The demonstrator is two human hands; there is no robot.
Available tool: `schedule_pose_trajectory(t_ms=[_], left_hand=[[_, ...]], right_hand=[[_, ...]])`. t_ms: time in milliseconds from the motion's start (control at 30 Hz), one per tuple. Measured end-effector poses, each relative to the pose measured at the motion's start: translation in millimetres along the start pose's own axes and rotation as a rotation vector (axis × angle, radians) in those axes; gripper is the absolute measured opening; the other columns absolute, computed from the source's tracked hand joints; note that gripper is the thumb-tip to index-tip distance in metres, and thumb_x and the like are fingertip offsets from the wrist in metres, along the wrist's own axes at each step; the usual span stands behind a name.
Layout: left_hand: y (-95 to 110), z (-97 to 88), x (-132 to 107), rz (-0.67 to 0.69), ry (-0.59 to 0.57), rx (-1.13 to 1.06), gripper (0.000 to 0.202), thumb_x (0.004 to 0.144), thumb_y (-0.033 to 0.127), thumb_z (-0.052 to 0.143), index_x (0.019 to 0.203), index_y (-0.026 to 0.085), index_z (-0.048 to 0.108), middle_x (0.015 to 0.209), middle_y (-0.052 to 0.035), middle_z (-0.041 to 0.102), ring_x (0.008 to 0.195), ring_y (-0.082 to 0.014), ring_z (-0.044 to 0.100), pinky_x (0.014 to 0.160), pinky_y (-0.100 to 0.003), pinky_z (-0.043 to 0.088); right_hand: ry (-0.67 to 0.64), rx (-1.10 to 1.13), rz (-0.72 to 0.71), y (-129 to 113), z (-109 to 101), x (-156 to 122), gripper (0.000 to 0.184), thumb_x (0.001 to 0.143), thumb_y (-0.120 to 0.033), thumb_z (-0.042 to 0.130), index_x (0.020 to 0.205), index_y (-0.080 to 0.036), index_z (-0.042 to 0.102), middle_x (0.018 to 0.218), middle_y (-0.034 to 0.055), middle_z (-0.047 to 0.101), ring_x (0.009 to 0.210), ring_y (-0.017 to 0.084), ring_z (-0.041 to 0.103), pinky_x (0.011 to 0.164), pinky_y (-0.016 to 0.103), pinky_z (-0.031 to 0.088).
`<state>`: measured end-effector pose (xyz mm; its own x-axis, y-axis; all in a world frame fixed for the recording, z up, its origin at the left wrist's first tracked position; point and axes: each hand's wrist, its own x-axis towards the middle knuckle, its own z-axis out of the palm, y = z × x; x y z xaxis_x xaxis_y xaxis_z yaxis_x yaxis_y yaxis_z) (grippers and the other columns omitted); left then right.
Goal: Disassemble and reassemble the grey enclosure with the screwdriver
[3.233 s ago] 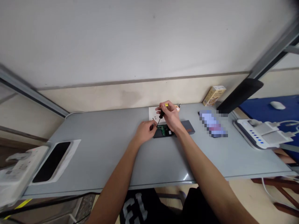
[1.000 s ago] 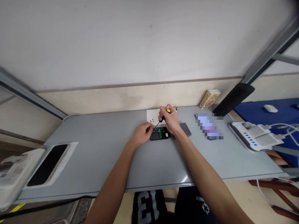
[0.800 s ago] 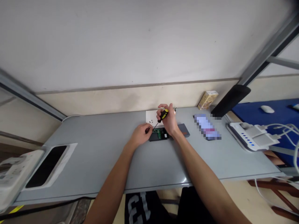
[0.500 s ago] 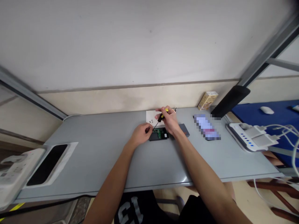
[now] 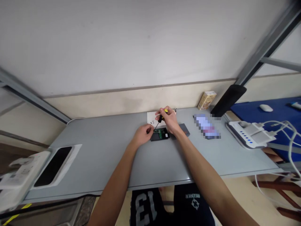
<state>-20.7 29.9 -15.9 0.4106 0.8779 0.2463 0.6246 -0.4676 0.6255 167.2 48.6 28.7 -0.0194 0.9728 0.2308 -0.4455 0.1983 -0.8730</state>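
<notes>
In the head view, an opened black case [image 5: 158, 137] with a green circuit board [image 5: 161, 133] inside lies on the grey table. My left hand [image 5: 142, 134] is closed at the case's left end, its thumb and fingers around that corner. My right hand [image 5: 170, 121] grips a black and yellow screwdriver [image 5: 160, 119], tilted down and left. Its shaft reaches the board's upper left, close to my left fingertips; the exact tip contact is too small to see. A grey cover [image 5: 184, 130] lies to the right, partly behind my right wrist. Behind is white paper [image 5: 150, 116] with several tiny black screws [image 5: 152, 122].
A phone with a blurred screen [image 5: 207, 126], a small carton [image 5: 207, 100] and a black post [image 5: 228, 100] stand to the right. A charging station [image 5: 244, 138] with cables sits at the right edge. At left are a dark phone [image 5: 54, 166] and a power strip [image 5: 35, 166].
The camera view has shifted slightly, showing more of my shorts below. Both hands and the screwdriver keep nearly the same place over the case.
</notes>
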Motion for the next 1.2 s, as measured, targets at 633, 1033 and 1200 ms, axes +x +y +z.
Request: schedule_pose_trajectory(t_ms=[633,1033,1200], left_hand=[[14.6,-27.0,-17.5,-0.057,-0.174,-0.011,0.065,0.085,0.048,0.075,0.142,0.026,0.054,0.119,-0.008,0.064,0.091,-0.0199,0.062,0.082,-0.031,0.051],[12.7,-27.4,-17.0,-0.051,-0.243,-0.128,0.07,0.073,0.03,0.083,0.138,0.028,0.058,0.127,-0.0058,0.062,0.079,-0.0152,0.056,0.073,-0.028,0.051],[9.4,-21.0,-15.8,-0.061,-0.208,-0.177,0.071,0.069,0.032,0.087,0.135,0.027,0.061,0.127,-0.0043,0.064,0.074,-0.013,0.053,0.069,-0.027,0.05]], right_hand=[[-0.152,-1.257,-0.208,-86.0,-75.4,-62.1,0.035,0.094,-0.045,0.061,0.126,-0.032,0.068,0.133,0.0079,0.058,0.095,0.025,0.067,0.088,0.04,0.051],[-0.488,-1.438,0.115,-83.3,-123.8,-59.4,0.053,0.09,-0.05,0.066,0.137,-0.027,0.065,0.135,0.0121,0.064,0.11,0.031,0.069,0.096,0.043,0.053],[-0.556,-1.371,0.1,-77.8,-109.4,-55.9,0.054,0.084,-0.046,0.073,0.133,-0.024,0.066,0.134,0.0119,0.064,0.111,0.03,0.068,0.097,0.041,0.052]])
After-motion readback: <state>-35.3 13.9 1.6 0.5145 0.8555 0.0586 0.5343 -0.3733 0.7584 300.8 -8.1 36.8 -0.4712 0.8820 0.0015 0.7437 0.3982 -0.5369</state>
